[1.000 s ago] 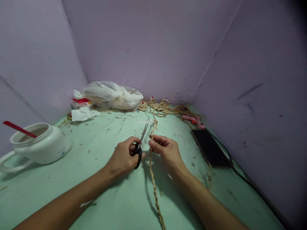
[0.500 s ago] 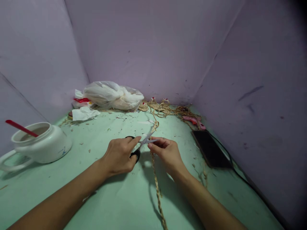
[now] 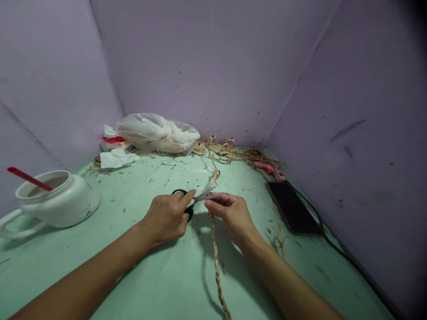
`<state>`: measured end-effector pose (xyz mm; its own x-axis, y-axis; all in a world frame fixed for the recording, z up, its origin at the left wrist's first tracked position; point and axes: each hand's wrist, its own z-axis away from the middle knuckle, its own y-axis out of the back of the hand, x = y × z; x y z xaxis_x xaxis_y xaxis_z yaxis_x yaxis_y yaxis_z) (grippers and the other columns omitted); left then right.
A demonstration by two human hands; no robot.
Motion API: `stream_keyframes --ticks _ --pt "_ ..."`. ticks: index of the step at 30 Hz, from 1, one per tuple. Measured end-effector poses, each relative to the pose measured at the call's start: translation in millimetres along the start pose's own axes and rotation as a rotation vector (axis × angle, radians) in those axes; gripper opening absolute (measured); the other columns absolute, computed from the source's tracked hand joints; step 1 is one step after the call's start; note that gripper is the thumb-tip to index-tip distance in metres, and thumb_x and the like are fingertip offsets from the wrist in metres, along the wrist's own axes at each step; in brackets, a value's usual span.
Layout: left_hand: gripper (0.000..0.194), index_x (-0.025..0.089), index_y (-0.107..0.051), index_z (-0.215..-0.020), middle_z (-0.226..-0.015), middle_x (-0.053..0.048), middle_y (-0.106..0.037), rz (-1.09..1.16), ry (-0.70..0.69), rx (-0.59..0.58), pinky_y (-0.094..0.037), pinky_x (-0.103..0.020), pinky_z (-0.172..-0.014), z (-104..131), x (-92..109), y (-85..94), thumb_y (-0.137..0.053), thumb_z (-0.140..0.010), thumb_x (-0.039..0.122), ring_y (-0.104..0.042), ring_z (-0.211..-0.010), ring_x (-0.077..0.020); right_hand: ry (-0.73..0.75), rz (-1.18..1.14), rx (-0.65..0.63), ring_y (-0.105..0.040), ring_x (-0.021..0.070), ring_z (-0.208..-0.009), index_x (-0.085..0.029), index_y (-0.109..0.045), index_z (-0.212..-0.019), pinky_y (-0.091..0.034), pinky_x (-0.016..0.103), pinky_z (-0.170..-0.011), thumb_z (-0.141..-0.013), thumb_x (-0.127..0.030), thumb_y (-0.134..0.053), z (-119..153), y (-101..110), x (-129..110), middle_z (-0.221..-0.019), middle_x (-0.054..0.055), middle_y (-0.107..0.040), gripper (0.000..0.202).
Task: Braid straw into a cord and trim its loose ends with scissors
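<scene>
My left hand (image 3: 169, 215) grips a pair of scissors (image 3: 199, 198) by its black handles, blades pointing right and slightly parted. The blades lie at a tan braided cord (image 3: 216, 253), close to the fingertips of my right hand (image 3: 232, 214). Thumb and fingers of that hand pinch the cord. From there the braid runs down toward me past the bottom edge, while its far part stretches back to a looped knot (image 3: 216, 173). Whether a blade cuts into the fibre cannot be made out.
A white mug (image 3: 71, 200) with a red stick stands at left. Behind are a tied plastic bag (image 3: 156, 132), crumpled tissue (image 3: 118, 158) and woven pieces with cord (image 3: 230, 151). At right lie a pink tool (image 3: 271, 169) and a phone (image 3: 292, 206) beside a black cable.
The scissor blades have closed partway, and the handles have drawn nearer each other in my left hand. My right hand stays at the same spot on the cord.
</scene>
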<state>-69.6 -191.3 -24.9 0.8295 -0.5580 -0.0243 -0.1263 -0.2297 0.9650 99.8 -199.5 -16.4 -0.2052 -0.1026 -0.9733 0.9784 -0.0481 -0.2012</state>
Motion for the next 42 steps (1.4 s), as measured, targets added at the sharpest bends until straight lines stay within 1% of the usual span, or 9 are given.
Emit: stream_keyframes --ticks 15,21,23,25,27,30,33,38,42 --pt "0.057 0.018 -0.041 -0.121 -0.086 -0.006 -0.063 0.155 -0.006 -0.128 -0.042 -0.029 -0.062 -1.2 0.9 5.5 -0.04 -0.064 0.009 -0.06 -0.075 -0.0206 0.008 0.098 -0.018 -0.04 0.0062 -0.042 -0.013 -0.069 -0.06 -0.03 0.021 -0.044 -0.052 -0.014 -0.066 3.4 -2.1 -3.0 -0.045 -0.003 -0.055 0.008" --pt "0.042 0.022 -0.054 -0.099 -0.072 0.001 -0.061 0.419 -0.003 -0.1 -0.04 -0.022 -0.059 -2.1 1.7 3.3 -0.038 -0.064 0.006 -0.057 -0.066 -0.014 0.043 0.057 -0.025 -0.044 0.0068 -0.046 -0.013 -0.068 -0.061 -0.034 0.022 -0.048 -0.052 -0.015 -0.068 1.6 0.2 -1.9 -0.05 -0.002 -0.057 0.01" --pt "0.03 0.02 -0.057 -0.088 -0.068 0.001 -0.059 0.604 0.083 -0.032 -0.04 -0.022 -0.059 -4.6 2.5 3.2 -0.04 -0.066 0.008 -0.055 -0.063 -0.0124 -0.005 -0.015 -0.007 -0.045 0.0069 -0.046 -0.013 -0.066 -0.062 -0.036 0.022 -0.049 -0.05 -0.016 -0.071 0.3 0.0 -1.1 -0.051 -0.002 -0.057 0.014" --pt "0.02 0.017 -0.057 -0.085 -0.066 0.001 -0.058 0.854 0.254 0.05 -0.041 -0.022 -0.057 -8.1 3.5 4.8 -0.046 -0.068 0.014 -0.053 -0.06 -0.0114 -0.061 -0.067 0.0 -0.046 0.0067 -0.046 -0.013 -0.065 -0.063 -0.038 0.022 -0.049 -0.048 -0.017 -0.073 -0.6 -0.6 -0.4 -0.05 -0.003 -0.057 0.018" --pt "0.024 0.015 -0.055 -0.088 -0.062 0.002 -0.055 1.116 0.454 0.088 -0.042 -0.022 -0.053 -11.3 5.4 8.4 -0.055 -0.065 0.022 -0.052 -0.054 -0.0103 -0.089 -0.1 -0.012 -0.045 0.006 -0.044 -0.013 -0.065 -0.065 -0.037 0.021 -0.048 -0.048 -0.019 -0.074 -1.1 -1.0 0.5 -0.049 -0.003 -0.055 0.02" --pt "0.037 0.014 -0.053 -0.089 -0.052 0.006 -0.05 1.381 0.658 0.04 -0.041 -0.021 -0.046 -13.2 12.3 14.4 -0.065 -0.057 0.027 -0.048 -0.044 -0.0084 -0.084 -0.142 -0.037 -0.044 0.0052 -0.044 -0.014 -0.064 -0.066 -0.037 0.021 -0.047 -0.049 -0.021 -0.075 -1.6 -0.7 3.1 -0.051 -0.004 -0.055 0.022" --pt "0.041 0.013 -0.052 -0.087 -0.052 0.005 -0.053 1.51 0.725 0.013 -0.039 -0.019 -0.043 -11.8 25.0 14.7 -0.069 -0.053 0.027 -0.048 -0.042 -0.0076 -0.109 -0.2 -0.074 -0.05 0.0074 -0.048 -0.014 -0.063 -0.068 -0.041 0.022 -0.051 -0.048 -0.021 -0.076 -1.9 -0.2 7.4 -0.056 -0.002 -0.058 0.025" --pt "0.038 0.015 -0.05 -0.083 -0.052 0.005 -0.055 1.63 0.753 0.03 -0.042 -0.02 -0.044 -10.0 43.2 0.8 -0.068 -0.051 0.024 -0.05 -0.043 -0.0084 -0.173 -0.317 -0.193 -0.055 0.0129 -0.049 -0.016 -0.06 -0.071 -0.046 0.029 -0.049 -0.049 -0.025 -0.077 -1.5 -2.0 12.9 -0.062 0.0 -0.061 0.029" --pt "0.033 0.016 -0.05 -0.083 -0.047 0.008 -0.051 1.565 0.717 0.115 -0.039 -0.018 -0.042 -9.1 45.4 -8.0 -0.065 -0.054 0.021 -0.047 -0.041 -0.0075 -0.121 -0.237 -0.087 -0.055 0.0101 -0.05 -0.014 -0.061 -0.072 -0.045 0.024 -0.051 -0.047 -0.022 -0.078 -1.6 -4.4 13.6 -0.064 0.001 -0.063 0.032"
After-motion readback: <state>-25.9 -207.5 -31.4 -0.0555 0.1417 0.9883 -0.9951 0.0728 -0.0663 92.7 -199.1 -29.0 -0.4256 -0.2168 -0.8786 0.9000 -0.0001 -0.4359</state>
